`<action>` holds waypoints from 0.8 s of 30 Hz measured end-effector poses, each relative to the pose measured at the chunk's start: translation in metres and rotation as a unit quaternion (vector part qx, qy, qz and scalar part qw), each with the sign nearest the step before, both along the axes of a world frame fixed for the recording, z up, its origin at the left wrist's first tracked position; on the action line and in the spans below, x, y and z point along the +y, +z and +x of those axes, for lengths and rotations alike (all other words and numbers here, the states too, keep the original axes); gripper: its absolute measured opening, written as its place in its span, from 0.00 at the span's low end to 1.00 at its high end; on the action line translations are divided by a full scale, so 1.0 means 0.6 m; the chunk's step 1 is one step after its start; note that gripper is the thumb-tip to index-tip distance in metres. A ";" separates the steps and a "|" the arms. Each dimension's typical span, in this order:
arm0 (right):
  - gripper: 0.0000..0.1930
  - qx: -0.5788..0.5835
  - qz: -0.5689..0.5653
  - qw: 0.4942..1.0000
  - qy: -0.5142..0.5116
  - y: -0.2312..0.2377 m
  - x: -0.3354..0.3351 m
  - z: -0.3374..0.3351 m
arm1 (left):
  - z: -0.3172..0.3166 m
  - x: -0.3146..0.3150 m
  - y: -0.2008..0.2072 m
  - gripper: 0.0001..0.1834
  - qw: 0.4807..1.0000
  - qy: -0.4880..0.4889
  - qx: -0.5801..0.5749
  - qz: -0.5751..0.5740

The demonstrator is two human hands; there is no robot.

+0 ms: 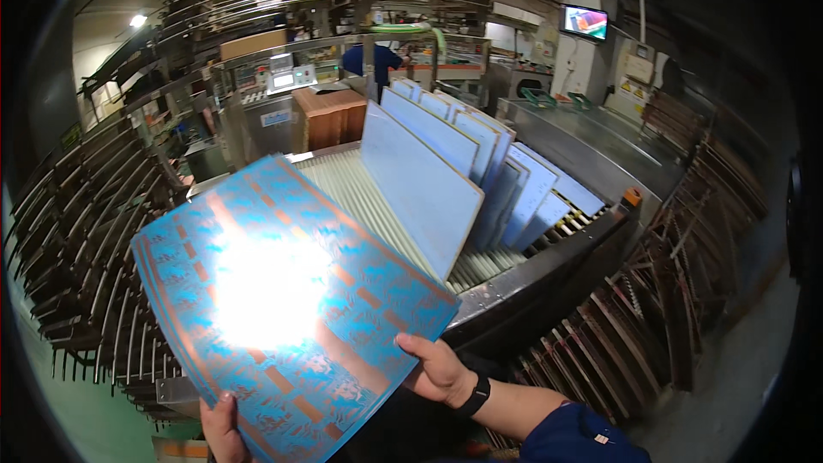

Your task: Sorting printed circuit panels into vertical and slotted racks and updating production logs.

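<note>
A large printed circuit panel point(296, 309), blue with copper-coloured tracks and bars, is tilted up in front of me. Strong glare washes out its middle. Along its left side run several parallel edge lines; I cannot tell if more than one sheet is there. My left hand point(221, 430) grips the near left edge, thumb on the face and other fingers hidden beneath. At the near right edge my right hand point(437, 370) is closed on the same panel, its thumb on top. A black band circles the right wrist.
Beyond the panel, a roller conveyor point(339, 178) carries several pale blue boards point(420, 184) leaning in a rack. A brown stack point(330, 116) stands behind it. Metal racks point(81, 249) line the left, more racks point(591, 347) the right. A person in blue point(373, 62) works farther back.
</note>
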State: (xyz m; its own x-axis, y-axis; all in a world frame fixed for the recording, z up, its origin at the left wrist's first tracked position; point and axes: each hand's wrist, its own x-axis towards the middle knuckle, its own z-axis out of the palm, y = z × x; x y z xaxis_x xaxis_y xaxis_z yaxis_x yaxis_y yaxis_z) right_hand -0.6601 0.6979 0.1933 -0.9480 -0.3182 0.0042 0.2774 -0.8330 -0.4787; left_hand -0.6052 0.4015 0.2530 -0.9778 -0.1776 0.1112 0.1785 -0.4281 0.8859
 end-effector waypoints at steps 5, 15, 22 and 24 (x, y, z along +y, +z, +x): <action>0.25 0.121 -0.008 0.983 -0.136 0.180 0.055 0.009 | -0.059 0.033 0.065 0.21 0.996 -0.027 0.081 0.020; 0.11 0.173 -0.012 0.889 -0.424 0.344 0.365 0.041 | -0.189 0.173 -0.069 0.26 0.978 -0.190 0.063 -0.056; 0.04 0.149 -0.046 0.767 -0.623 0.363 0.639 -0.101 | -0.271 0.169 -0.186 0.21 0.986 -0.124 0.023 -0.113; 0.05 0.149 -0.061 0.733 -0.662 0.343 0.752 -0.184 | -0.274 0.180 -0.205 0.20 0.991 -0.059 -0.001 -0.119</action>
